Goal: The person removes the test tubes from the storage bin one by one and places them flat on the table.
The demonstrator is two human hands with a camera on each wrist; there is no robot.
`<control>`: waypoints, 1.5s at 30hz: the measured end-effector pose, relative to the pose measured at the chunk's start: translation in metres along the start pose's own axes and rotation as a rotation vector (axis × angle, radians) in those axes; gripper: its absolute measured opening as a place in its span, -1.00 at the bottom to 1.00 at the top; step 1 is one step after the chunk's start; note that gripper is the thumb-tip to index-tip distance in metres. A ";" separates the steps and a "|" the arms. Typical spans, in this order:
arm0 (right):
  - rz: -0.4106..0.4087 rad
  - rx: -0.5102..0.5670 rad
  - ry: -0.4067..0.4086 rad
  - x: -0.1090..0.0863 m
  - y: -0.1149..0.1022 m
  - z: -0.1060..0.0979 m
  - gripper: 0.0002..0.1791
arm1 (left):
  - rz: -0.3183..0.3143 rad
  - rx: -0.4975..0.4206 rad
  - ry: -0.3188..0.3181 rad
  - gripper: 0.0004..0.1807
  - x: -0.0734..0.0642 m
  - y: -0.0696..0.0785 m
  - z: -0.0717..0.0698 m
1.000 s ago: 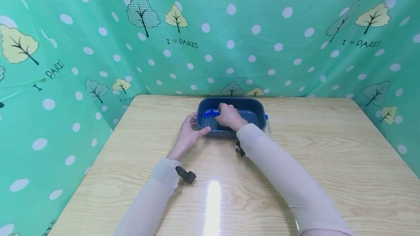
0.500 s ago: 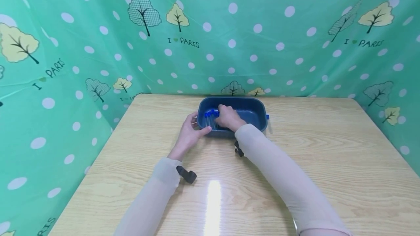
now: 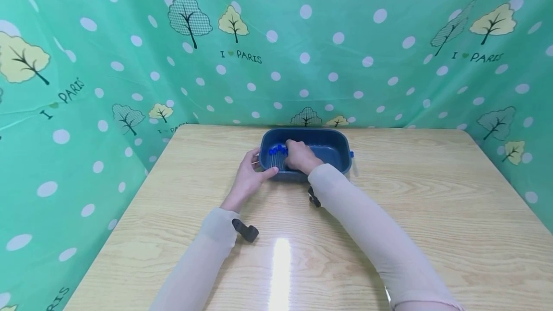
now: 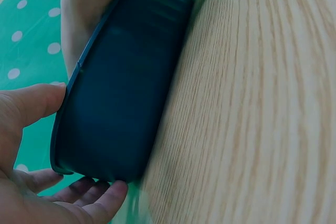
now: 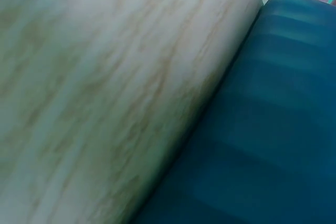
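A dark blue plastic basin (image 3: 324, 136) stands near the table's far edge. My left hand (image 3: 252, 175) holds its left end; in the left wrist view the thumb presses the rim while the fingertips (image 4: 113, 198) curl against the end wall. Inside, at the left, several clear tubes (image 3: 275, 160) with blue caps lie side by side, caps toward the far wall. My right hand (image 3: 301, 155) reaches down into the basin just right of these tubes, fingers bent. Its fingertips are hidden, and I cannot tell whether they pinch a tube. The right wrist view shows mainly the basin's outer wall (image 5: 262, 129).
Just outside the basin's right end lies another blue-capped tube (image 3: 355, 167) on the wooden table (image 3: 432, 196). A green dotted curtain (image 3: 345, 85) hangs behind the table and along its sides. Black wrist mounts (image 3: 245, 231) stick out from the cuffs.
The right hand has shifted very slightly beside the tubes, whose caps sit a little differently. The left hand stays on the basin's left end.
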State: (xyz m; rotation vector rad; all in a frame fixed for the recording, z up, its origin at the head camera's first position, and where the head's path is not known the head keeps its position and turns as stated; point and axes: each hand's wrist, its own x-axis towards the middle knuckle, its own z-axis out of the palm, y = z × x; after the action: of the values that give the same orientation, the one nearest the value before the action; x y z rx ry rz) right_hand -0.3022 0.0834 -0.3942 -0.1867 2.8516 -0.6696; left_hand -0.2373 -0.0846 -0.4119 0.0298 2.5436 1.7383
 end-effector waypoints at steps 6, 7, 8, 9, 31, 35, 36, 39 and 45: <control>-0.006 -0.011 -0.013 -0.001 -0.001 -0.001 -0.37 | 0.011 0.002 0.000 -0.13 0.000 0.000 0.000; -0.008 -0.012 -0.014 -0.001 -0.001 -0.001 -0.37 | 0.011 0.002 0.001 -0.13 0.000 0.000 0.000; -0.009 -0.013 -0.013 -0.001 -0.001 -0.001 -0.37 | 0.011 0.002 0.002 -0.13 0.000 0.000 0.000; -0.011 -0.015 -0.013 0.000 -0.001 -0.001 -0.37 | 0.013 0.001 0.003 -0.14 0.000 0.000 0.000; -0.016 -0.055 -0.016 0.000 0.001 0.001 -0.45 | 0.027 -0.026 0.000 -0.13 0.002 -0.002 0.000; -0.017 -0.049 -0.009 0.000 0.001 0.000 -0.43 | 0.028 -0.024 -0.001 -0.11 0.001 -0.002 0.000; -0.017 -0.048 -0.008 0.000 0.001 0.000 -0.43 | 0.031 -0.024 0.000 -0.11 0.001 -0.002 0.000; -0.021 -0.044 -0.004 -0.001 0.001 0.000 -0.43 | 0.036 -0.023 0.002 -0.13 0.001 -0.002 0.000; -0.031 -0.021 0.015 -0.002 0.003 -0.001 -0.45 | 0.040 -0.014 0.004 -0.13 0.002 -0.003 0.001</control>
State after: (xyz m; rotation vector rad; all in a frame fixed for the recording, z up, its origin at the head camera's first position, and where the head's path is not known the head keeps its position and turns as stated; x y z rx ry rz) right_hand -0.3004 0.0869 -0.3942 -0.2304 2.8769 -0.6506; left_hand -0.2392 -0.0850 -0.4147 0.0773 2.5506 1.7719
